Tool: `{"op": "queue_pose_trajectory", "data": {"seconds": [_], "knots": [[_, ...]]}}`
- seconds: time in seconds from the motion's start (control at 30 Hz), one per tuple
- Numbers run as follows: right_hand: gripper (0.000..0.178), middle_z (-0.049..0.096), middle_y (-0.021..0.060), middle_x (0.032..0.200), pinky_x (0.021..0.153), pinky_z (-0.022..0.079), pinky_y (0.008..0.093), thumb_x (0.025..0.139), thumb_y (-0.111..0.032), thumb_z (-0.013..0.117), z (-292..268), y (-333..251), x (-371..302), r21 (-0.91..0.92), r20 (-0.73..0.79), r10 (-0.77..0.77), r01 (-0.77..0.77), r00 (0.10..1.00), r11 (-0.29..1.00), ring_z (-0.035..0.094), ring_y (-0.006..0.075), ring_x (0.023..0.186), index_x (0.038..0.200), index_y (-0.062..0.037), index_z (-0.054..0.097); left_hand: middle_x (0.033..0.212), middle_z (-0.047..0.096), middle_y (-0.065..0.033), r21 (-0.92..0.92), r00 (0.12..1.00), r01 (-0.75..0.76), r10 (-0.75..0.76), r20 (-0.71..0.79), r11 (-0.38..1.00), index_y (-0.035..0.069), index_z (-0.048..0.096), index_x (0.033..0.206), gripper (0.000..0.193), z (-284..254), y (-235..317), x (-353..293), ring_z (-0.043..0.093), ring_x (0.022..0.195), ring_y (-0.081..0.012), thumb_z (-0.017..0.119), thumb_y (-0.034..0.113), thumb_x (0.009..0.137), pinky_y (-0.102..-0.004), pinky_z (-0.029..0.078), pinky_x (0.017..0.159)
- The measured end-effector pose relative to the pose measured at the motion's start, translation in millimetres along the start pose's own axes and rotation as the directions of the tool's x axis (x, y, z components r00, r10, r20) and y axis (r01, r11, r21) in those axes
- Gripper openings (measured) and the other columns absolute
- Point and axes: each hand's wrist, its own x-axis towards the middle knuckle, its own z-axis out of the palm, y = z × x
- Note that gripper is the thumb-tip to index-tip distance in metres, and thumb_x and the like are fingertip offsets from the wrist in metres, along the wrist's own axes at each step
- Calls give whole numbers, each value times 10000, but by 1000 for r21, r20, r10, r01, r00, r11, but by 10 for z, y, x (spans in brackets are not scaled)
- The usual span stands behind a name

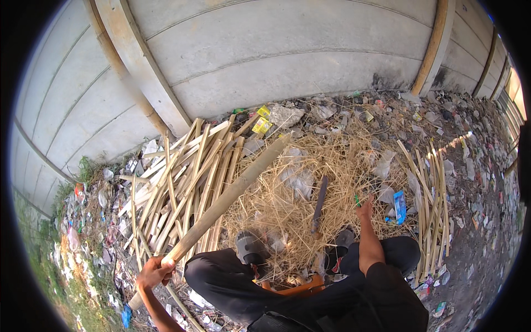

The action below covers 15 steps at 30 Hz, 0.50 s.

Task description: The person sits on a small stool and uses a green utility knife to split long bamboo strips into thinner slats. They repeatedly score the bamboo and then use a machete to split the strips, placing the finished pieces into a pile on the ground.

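A long bamboo pole (pixel 227 199) slants from the lower left up toward the straw in the middle. My left hand (pixel 156 272) is closed around it near its lower end. To the right, my right hand (pixel 365 208) is over the straw with its fingers apart. A small green thing (pixel 357 200) shows beside its fingertips, and whether they touch it I cannot tell. Between my feet and the wall lies a machete (pixel 320 202) with a dark blade, its handle end toward me. Dry straw-like shavings (pixel 265 205) spread around it.
Split bamboo strips (pixel 182 188) lie heaped on the left, and more strips (pixel 433 210) lie on the right. A blue wrapper (pixel 399 207) is near my right knee. I sit low on an orange seat (pixel 301 289). A concrete wall (pixel 287 61) stands behind, with litter along its foot.
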Motion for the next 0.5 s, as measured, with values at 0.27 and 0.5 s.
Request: {"op": "queue_pose_trajectory", "data": {"seconds": [0.27,0.5], "knots": [[974,685,254,1102,652,493,458,903,-143,713,-108,-471,11,206,-319,-43,114,947,972,651,310,770,1643,-70,84,641,527,2,-64,999,-16,14,-39,998,13,631,874,334,54,30,-84,500,533,-107,689,313,1008,-301,405,462],[884,742,130,835,546,490,336,1028,-206,555,-1967,-1892,28,90,686,-133,97,715,991,681,136,617,1681,-172,-40,611,528,-1,-8,994,-50,49,-97,999,-11,643,844,413,109,115,-349,492,494,-106,696,361,1015,-288,394,443]]}}
